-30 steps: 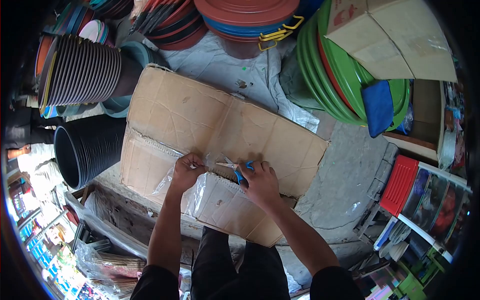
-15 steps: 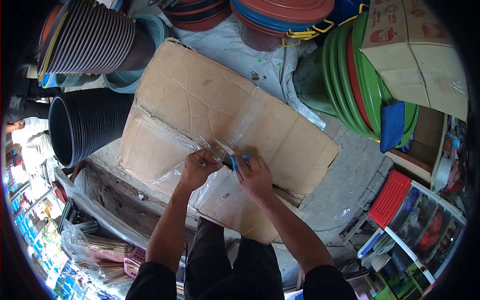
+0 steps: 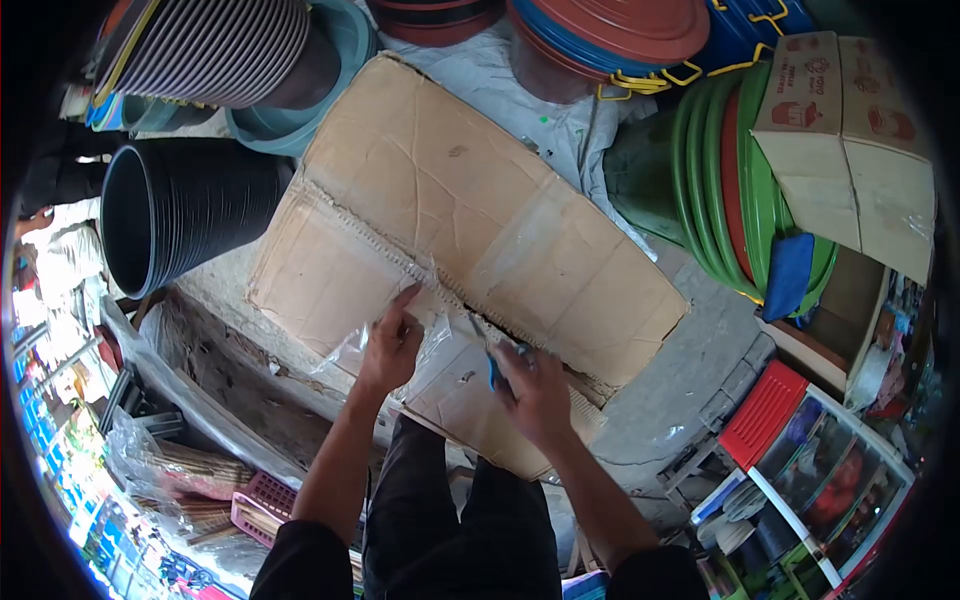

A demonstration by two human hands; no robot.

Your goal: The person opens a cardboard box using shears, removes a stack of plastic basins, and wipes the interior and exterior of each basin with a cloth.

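A large worn cardboard box [image 3: 400, 130] lies before me, with a long seam between its flaps and clear tape [image 3: 437, 325] loose and crumpled along it. My right hand [image 3: 537, 395] grips a pair of scissors [image 3: 493, 368] with blue handles; the blades are near the seam and partly blurred. My left hand [image 3: 393, 345] is over the near flap beside the loose tape. Its index finger is stretched toward the seam while the other fingers curl, and I see nothing held in it.
Stacked black buckets [image 3: 190, 215] lie at the left, below grey-brown stacked tubs [image 3: 215, 50]. Green basins [image 3: 700, 165] and a smaller printed carton [image 3: 850, 140] stand at the right. Lidded red tubs [image 3: 610, 45] are behind the box. A red-topped cabinet [image 3: 765, 412] stands at lower right.
My left hand has let go of the tape at the seam and stretched out its index finger. My right hand has moved down and right with the scissors. The view has shifted slightly.
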